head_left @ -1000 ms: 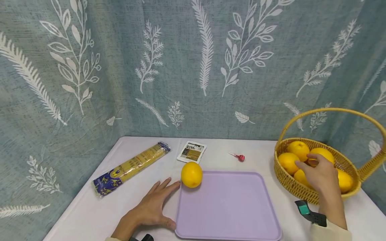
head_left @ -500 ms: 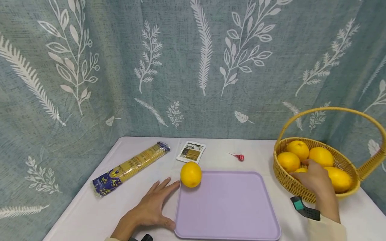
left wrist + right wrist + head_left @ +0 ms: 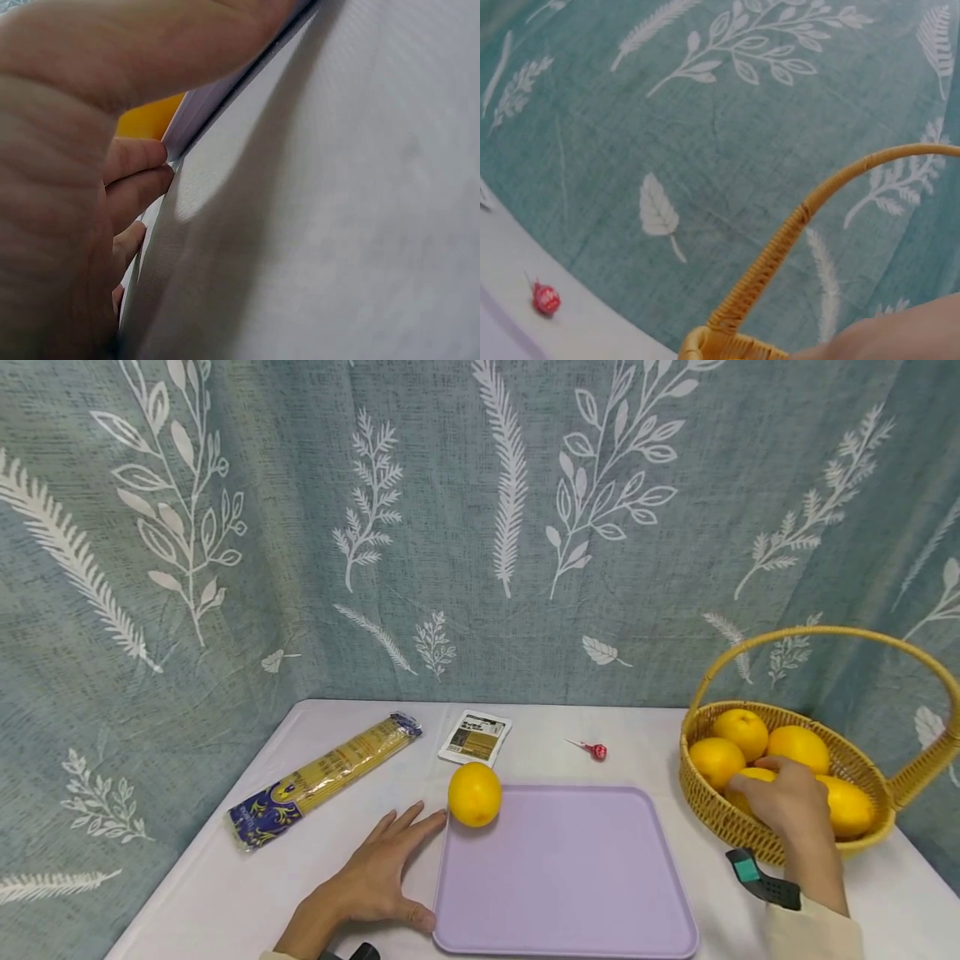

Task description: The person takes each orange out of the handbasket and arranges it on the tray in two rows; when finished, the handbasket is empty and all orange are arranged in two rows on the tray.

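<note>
Left hand (image 3: 378, 877), grip spread, touching lilac tray (image 3: 570, 868), right hand (image 3: 797, 802), grip pinching yellow fruit (image 3: 742, 792) inside wicker basket (image 3: 701, 796)

Fruit (image 3: 475, 794) on tray (image 3: 566, 872), basket (image 3: 705, 802) right, lollipop (image 3: 597, 752) behind

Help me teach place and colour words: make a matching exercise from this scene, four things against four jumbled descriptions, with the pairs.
1. Left hand
2. Right hand
3. Lollipop
4. Tray

A. Red, on the white table
B. Pale purple, yellow fruit at its far left corner
C. Gripping another yellow fruit in the basket
D. At the tray's left edge

Pairs: 1-D, 2-C, 3-A, 4-B
</note>
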A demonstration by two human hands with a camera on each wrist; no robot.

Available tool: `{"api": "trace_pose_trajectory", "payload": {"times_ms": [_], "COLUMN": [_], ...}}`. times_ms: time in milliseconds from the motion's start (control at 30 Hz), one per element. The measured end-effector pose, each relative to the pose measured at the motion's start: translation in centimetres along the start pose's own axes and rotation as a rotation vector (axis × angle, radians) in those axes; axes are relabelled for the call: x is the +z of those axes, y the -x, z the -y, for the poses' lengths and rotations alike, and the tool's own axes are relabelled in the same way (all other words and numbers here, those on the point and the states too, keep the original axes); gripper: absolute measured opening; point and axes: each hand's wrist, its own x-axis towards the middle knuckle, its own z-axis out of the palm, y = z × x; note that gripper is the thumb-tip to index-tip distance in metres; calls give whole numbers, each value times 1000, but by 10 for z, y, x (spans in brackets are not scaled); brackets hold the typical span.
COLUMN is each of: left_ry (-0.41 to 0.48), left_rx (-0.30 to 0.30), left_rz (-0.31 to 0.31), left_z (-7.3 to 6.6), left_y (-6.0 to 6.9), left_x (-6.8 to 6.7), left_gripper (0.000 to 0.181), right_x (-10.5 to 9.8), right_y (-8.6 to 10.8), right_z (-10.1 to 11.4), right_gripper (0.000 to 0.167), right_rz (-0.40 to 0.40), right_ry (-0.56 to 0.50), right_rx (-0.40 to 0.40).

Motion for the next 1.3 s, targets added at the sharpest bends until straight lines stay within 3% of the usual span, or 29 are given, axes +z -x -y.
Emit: {"api": "trace_pose_trajectory", "payload": {"times_ms": [267, 533, 933, 1300], "left_ry": [5, 7, 9, 12], "left_rx": [-1, 2, -9, -16], "left_rz": [3, 2, 4, 9], "left_z": [0, 0, 0, 0], "left_y": [0, 0, 1, -1], "left_x": [0, 0, 0, 1], "left_gripper": [130, 131, 131, 129], "right_x": [-6, -1, 31, 74], "right_y": [8, 19, 25, 23], "right_z": [9, 25, 48, 71], "right_gripper": [80, 74, 68, 59], "right_rz": [-87, -230, -190, -14], "right_ry": [-125, -141, -264, -336], "right_rx": [21, -180, -292, -406]}}
